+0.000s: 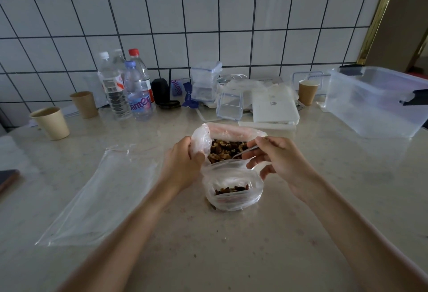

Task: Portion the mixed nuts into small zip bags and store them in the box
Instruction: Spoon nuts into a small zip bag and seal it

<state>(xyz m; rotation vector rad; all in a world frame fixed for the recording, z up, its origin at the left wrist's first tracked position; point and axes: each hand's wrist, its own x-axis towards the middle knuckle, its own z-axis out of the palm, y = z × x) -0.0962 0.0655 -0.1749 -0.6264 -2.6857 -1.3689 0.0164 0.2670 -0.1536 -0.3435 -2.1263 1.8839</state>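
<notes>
1. A large plastic bag (231,136) of mixed nuts (225,149) is held open at its left edge by the left hand (185,164), the grip pinching the plastic.
2. A metal spoon (245,150) is pinched in the right hand (278,162), its bowl hidden among the nuts.
3. A small zip bag (232,185), touching the large bag, stands on the table (231,245) with a few nuts at its bottom.
4. The clear storage box (375,101), cut off at the right edge, is seen far right; its contents are hard to make out.
5. An empty zip bag (99,194) lies flat on the left.
</notes>
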